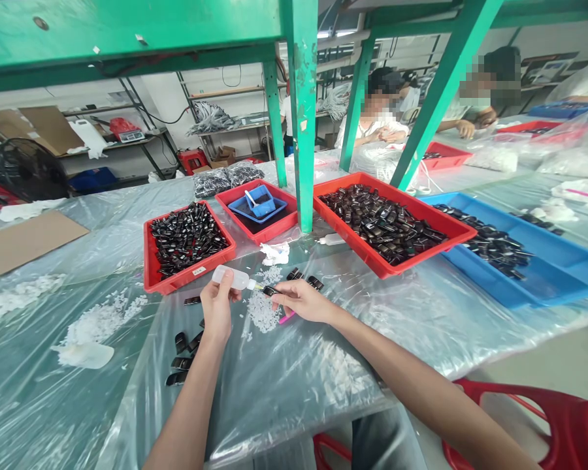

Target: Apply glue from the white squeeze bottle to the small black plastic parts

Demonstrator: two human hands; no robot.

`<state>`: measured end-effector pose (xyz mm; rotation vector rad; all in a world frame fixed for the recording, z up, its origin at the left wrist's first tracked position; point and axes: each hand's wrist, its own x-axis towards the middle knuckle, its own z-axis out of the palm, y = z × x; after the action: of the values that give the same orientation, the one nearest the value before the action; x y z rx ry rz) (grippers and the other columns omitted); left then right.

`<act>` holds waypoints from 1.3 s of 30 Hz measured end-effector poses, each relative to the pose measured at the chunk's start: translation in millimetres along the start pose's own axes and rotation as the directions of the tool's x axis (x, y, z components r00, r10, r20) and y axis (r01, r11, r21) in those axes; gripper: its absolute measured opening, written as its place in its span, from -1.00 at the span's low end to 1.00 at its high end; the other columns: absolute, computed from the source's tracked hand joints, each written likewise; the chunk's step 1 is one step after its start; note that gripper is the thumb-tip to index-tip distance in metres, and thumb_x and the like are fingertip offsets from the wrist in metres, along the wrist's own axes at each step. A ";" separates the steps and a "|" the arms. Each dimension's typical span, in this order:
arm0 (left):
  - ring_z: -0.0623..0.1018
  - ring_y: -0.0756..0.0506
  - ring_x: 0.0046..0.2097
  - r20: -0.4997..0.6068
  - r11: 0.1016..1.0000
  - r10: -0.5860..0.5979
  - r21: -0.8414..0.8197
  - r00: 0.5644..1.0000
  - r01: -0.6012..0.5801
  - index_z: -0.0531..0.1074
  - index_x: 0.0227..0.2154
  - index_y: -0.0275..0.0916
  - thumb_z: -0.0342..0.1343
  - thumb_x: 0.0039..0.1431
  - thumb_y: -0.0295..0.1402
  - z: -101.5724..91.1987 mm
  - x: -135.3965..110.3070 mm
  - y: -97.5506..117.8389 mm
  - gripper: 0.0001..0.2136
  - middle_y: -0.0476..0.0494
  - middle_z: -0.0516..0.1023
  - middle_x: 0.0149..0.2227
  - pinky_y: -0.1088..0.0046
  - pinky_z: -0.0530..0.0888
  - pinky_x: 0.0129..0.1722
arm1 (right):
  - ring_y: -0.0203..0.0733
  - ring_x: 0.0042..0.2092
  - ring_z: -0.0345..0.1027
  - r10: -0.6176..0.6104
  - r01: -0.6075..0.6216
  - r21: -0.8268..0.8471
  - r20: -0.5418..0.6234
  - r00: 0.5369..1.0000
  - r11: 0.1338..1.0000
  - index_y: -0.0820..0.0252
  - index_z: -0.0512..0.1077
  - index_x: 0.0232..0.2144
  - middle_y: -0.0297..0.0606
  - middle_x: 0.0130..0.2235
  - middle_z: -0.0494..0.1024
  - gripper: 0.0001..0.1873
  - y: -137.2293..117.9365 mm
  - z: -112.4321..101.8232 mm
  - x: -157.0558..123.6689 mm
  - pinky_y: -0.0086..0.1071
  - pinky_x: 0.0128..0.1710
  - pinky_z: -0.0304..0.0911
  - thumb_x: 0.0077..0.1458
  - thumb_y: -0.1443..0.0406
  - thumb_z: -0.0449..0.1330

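Observation:
My left hand (218, 301) is closed round a translucent squeeze bottle (233, 278), its narrow tip pointing right. In my right hand (301, 301) a small glossy black part (270, 291) is pinched between the fingers. The bottle's tip meets or almost meets the part; I cannot tell which. Beneath lies a heap of small white translucent pieces (263, 313), with a pink stick (287, 317) by my right hand. Several more black parts (181, 363) lie left of my left forearm, and a few others (315, 282) sit just beyond my right hand.
Black parts fill a red tray (190, 275) at left and a larger red tray (396, 266) at right. A blue tray (563, 274) stands farther right. Behind the heap rises a green post (304, 130). Co-workers (375, 127) sit across the table. A red chair (568, 418) is at lower right.

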<state>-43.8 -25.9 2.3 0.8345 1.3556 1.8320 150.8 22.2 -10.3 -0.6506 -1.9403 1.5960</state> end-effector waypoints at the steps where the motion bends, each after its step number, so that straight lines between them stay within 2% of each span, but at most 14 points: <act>1: 0.33 0.05 -0.58 0.001 1.000 -0.003 0.001 1.000 0.003 0.45 -0.48 -0.28 0.32 -0.01 -0.02 -0.3 0.2 -0.4 -0.62 -0.01 0.42 -0.58 0.50 0.24 -0.55 | -0.31 -0.51 0.33 -0.003 0.003 -0.001 0.001 1.000 1.000 0.25 0.46 -0.46 -0.34 -0.47 0.46 -0.60 -0.3 -0.2 -0.1 -0.44 -0.46 0.18 0.23 0.04 0.16; 12: 0.31 0.06 -0.58 0.028 0.999 0.034 0.020 0.999 -0.035 0.49 -0.48 -0.31 0.33 -0.02 -0.01 -0.8 0.3 0.4 -0.60 -0.03 0.42 -0.58 0.52 0.23 -0.57 | -0.31 -0.52 0.28 -0.006 0.006 -0.013 -0.008 1.000 1.000 0.24 0.46 -0.46 -0.39 -0.54 0.37 -0.61 0.1 -1.3 0.1 -0.45 -0.46 0.16 0.23 0.05 0.17; 23: 0.31 0.06 -0.59 0.009 1.000 0.010 -0.002 1.000 -0.010 0.46 -0.50 -0.29 0.35 -0.04 -0.02 -0.2 0.5 0.3 -0.61 -0.01 0.40 -0.60 0.52 0.24 -0.58 | -0.32 -0.51 0.30 -0.007 0.007 -0.001 0.004 1.000 1.000 0.26 0.46 -0.46 -0.34 -0.48 0.44 -0.60 -0.8 -0.5 -0.7 -0.44 -0.46 0.17 0.24 0.05 0.15; 33: 0.31 0.06 -0.59 0.041 0.998 0.056 0.029 0.998 -0.057 0.48 -0.48 -0.30 0.32 0.00 -0.02 -2.0 1.2 0.1 -0.61 -0.03 0.43 -0.59 0.53 0.24 -0.59 | -0.32 -0.52 0.27 -0.011 0.011 0.006 0.001 1.000 1.000 0.24 0.45 -0.46 -0.35 -0.50 0.43 -0.60 -2.3 -0.1 -1.1 -0.44 -0.47 0.16 0.23 0.05 0.16; 39: 0.32 0.06 -0.60 0.020 1.000 0.015 0.013 1.000 -0.016 0.44 -0.51 -0.29 0.33 -0.03 -0.02 -1.0 0.9 2.2 -0.61 0.01 0.40 -0.62 0.53 0.25 -0.58 | -0.32 -0.51 0.30 -0.020 0.020 0.017 0.005 1.000 1.000 0.26 0.45 -0.46 -0.34 -0.50 0.43 -0.59 0.1 0.1 -0.9 -0.44 -0.47 0.18 0.23 0.03 0.17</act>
<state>-45.5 -26.1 4.3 0.8702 1.3529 1.8239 151.4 21.6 -10.5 -0.6188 -1.9289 1.6026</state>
